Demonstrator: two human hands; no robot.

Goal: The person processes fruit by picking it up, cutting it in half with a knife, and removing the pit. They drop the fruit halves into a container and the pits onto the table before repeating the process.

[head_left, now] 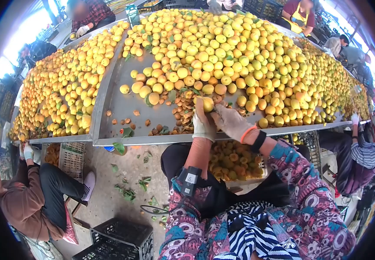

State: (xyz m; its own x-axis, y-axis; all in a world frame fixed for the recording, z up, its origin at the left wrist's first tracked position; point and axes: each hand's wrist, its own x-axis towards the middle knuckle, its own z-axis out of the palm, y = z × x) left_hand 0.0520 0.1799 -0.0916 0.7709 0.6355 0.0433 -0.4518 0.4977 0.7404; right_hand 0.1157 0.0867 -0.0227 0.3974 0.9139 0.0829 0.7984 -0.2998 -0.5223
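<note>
Glowing yellow apricot (207, 104), round and smooth.

Apricot (208, 103): fingers of the left hand (203, 123) are covering its lower half. Right hand (231, 122): its grip is reading too small to tell. Crate of fruit (235, 164): table rim (153, 139) and forearms are hiding most. Black crate (118, 240): picture's bottom edge is cutting it off.
</note>
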